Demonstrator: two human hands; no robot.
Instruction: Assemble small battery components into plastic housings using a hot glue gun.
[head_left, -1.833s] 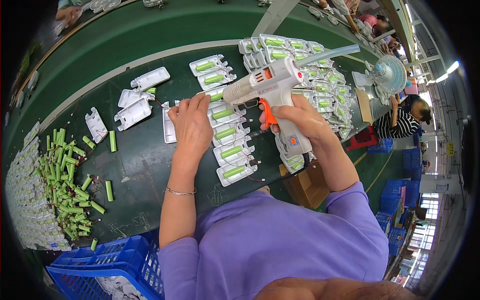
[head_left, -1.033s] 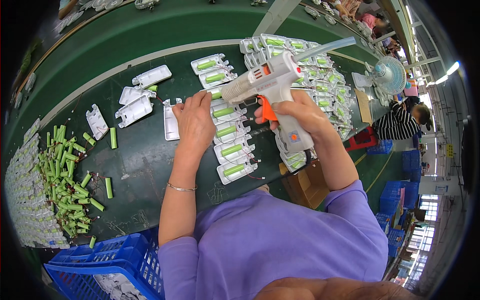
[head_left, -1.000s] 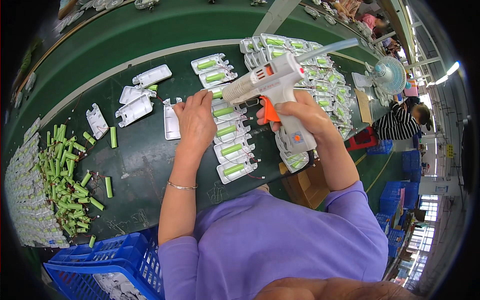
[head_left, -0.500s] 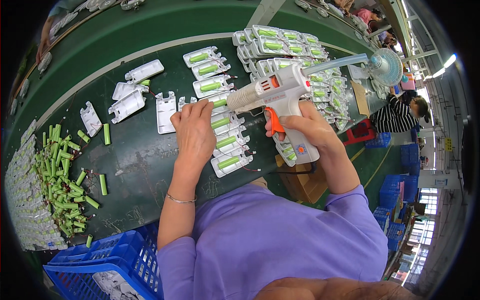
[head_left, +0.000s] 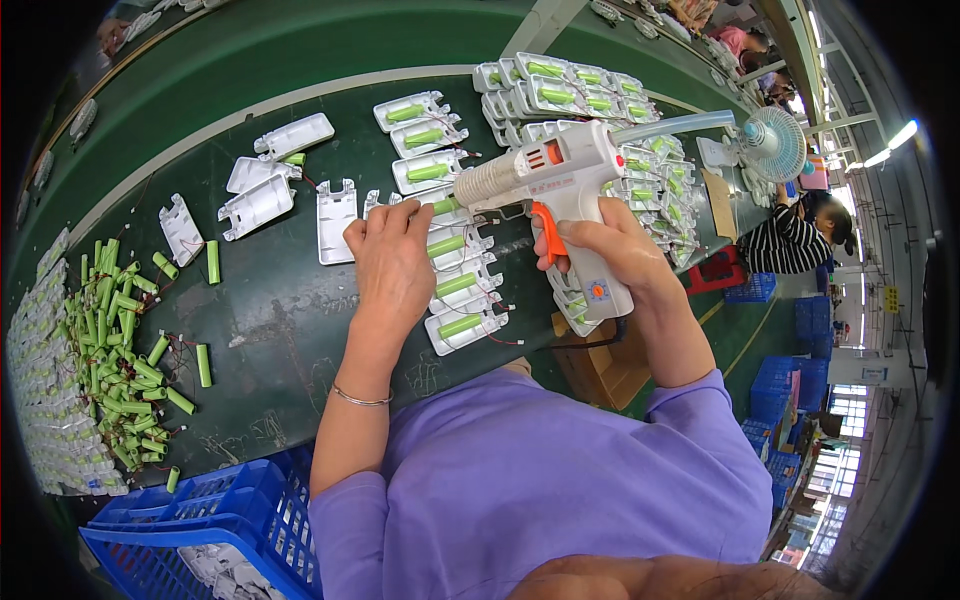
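My right hand grips a white hot glue gun, with its fingers around the handle by the orange trigger. A clear glue stick juts from the gun's back end. The gun's nozzle is pointed left, close to a green cylindrical battery in a white plastic housing. My left hand is closed over that housing, fingertips at the battery's left end; the fingers hide most of it. More white housings with green batteries lie in a column above and below.
A heap of loose green batteries with thin wires lies left on the dark green table. Bare white housings lie farther back. Stacked filled housings stand at the back right, near a small fan. A blue crate sits below the table edge.
The view has shifted slightly. Both hands keep their places over the same housing, the glue gun's nozzle still beside the battery.
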